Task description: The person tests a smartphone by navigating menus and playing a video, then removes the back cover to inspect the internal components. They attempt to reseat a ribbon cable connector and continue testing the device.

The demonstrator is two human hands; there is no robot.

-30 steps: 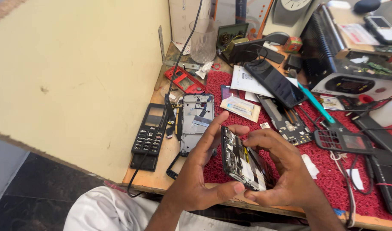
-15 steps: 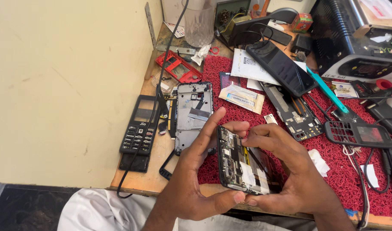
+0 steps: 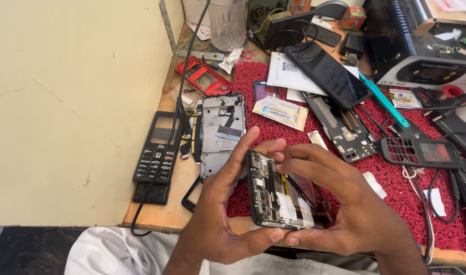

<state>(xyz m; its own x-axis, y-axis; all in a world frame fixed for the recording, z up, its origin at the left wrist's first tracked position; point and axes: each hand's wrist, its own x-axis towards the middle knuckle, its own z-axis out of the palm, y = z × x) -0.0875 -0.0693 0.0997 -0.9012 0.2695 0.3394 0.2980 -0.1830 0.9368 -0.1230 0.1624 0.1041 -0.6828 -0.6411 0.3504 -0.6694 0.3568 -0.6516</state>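
An opened smartphone [image 3: 273,196], its back cover off and circuit boards showing, is held on edge over the front of the red mat [image 3: 396,203]. My left hand [image 3: 220,219] grips its left side and bottom corner. On the right, my right hand [image 3: 345,203] cups it, with fingertips pressing on the top inner part near a small connector. Both hands hold it together above the table's near edge.
A grey phone frame [image 3: 220,127], a black keypad phone [image 3: 156,155], a red phone frame [image 3: 205,76], a black smartphone [image 3: 327,71], another open phone [image 3: 340,127], a keypad cover [image 3: 421,152], a teal tool [image 3: 383,99], a glass [image 3: 227,23] and a cable [image 3: 177,112] crowd the wooden table.
The view has moved closer and lower over the table. My hands keep the same hold on the opened phone, with the right fingertips shifting slightly over its top part.
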